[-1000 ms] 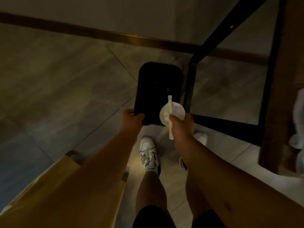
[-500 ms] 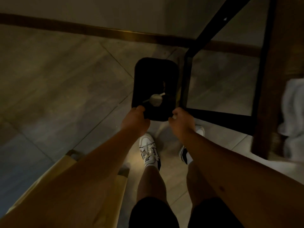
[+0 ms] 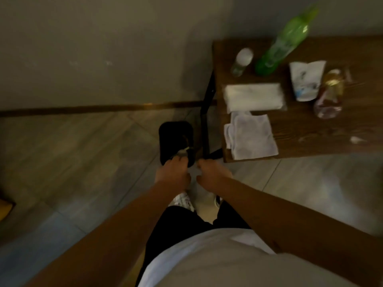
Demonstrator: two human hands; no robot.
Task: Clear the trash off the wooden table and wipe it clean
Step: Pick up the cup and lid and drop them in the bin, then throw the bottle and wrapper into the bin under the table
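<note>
The cup [image 3: 182, 152] that the right hand [image 3: 213, 175] held a second ago now lies in the black bin [image 3: 174, 133], just beyond loosely curled, empty fingers; left hand [image 3: 173, 172] likewise holds nothing; bottles [image 3: 277, 50] and tissues [image 3: 250, 137] remain on the desk [image 3: 310, 129], right of the fingers.

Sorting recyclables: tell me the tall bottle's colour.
Green, translucent, seen in the head view.

both hands hang low over the floor by a black bin [image 3: 176, 139]; the left hand [image 3: 173, 172] touches its near rim, the right hand [image 3: 213, 175] is curled and empty beside it. on the wooden table [image 3: 321, 129]: a white cloth [image 3: 250, 137], tissue pack [image 3: 253, 97], green bottle [image 3: 284, 42], cup [image 3: 305, 79]
</note>
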